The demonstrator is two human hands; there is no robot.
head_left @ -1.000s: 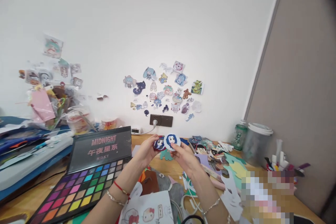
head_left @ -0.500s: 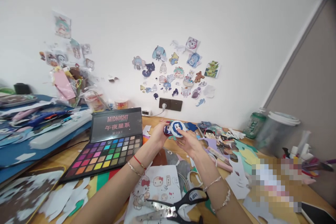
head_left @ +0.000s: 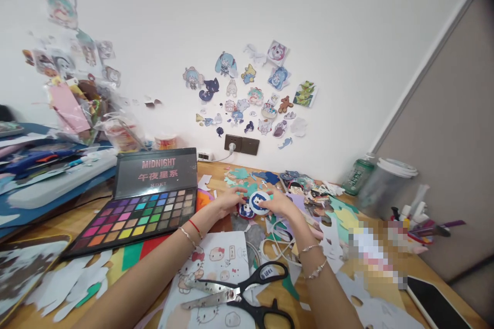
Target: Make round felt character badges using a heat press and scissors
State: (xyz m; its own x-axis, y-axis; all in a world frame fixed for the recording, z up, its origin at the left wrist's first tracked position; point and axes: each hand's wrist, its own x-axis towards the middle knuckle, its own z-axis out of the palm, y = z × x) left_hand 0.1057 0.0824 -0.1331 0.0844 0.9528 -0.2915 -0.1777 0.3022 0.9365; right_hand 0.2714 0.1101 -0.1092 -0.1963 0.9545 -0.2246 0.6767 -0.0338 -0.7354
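My left hand (head_left: 227, 202) has its fingers closed on the edge of a dark red and blue picture piece (head_left: 245, 210). Just right of it, my right hand (head_left: 278, 202) pinches a round white-rimmed badge (head_left: 259, 202) showing a blue-haired figure. The two pieces are side by side, close together; whether they touch is unclear. Below the hands, black-handled scissors (head_left: 239, 294) lie with blades apart on a white sheet with cartoon cat drawings (head_left: 227, 247).
An open eyeshadow palette (head_left: 135, 216) stands on the left, beside paper scraps (head_left: 65, 285). Cutouts (head_left: 304, 185) pile up behind the right hand. Further right are a green bottle (head_left: 358, 175), a lidded tub (head_left: 388, 185) and a phone (head_left: 438, 303). A white cable (head_left: 280, 241) loops below the hands.
Both hands have come down toward the desk with their pieces, which have moved apart and overlap less. The camera view has shifted, so the surroundings sit further left.
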